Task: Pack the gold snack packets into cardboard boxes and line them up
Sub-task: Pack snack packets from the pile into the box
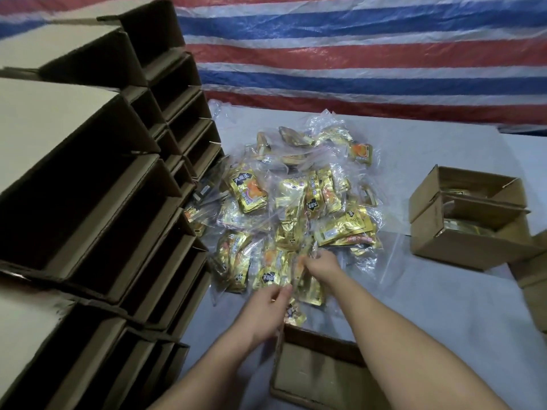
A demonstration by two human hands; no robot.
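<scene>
Between hands: a bagged bundle of packets (pixel 291 275) at the near edge of the heap, drawn up between the two hands.
Right hand (pixel 321 266): fingers curled onto the top of the bundle's clear wrap, reaching in from the right; it is the farther-forward hand and sits on the heap itself.
Left hand (pixel 266 310): lower and nearer the body, thumb and fingertips pinching the wrap's near end; the motion blur hides exactly how much it grips.
Key relation: the bundle's long axis runs from the right hand down toward the left hand, and the open box (pixel 322 371) lies directly below and nearer, its far rim just beside the left hand. My judgement: the move is a short pull back toward the body and down into that box.
Heap (pixel 296 208): gold foil packets with orange print and dark labels, many inside clear bags, piled loosely on the table (pixel 444 306), straight ahead of both hands.
Look of the packets: shiny, crinkled, flat pouches; likely slippery inside the film.
Filled boxes (pixel 470 214): two on the right, flaps up, gold showing inside, touching one another.
Empty boxes (pixel 88 202): stacked high on the left, openings facing right.
Backdrop: striped tarp (pixel 355 60).
</scene>
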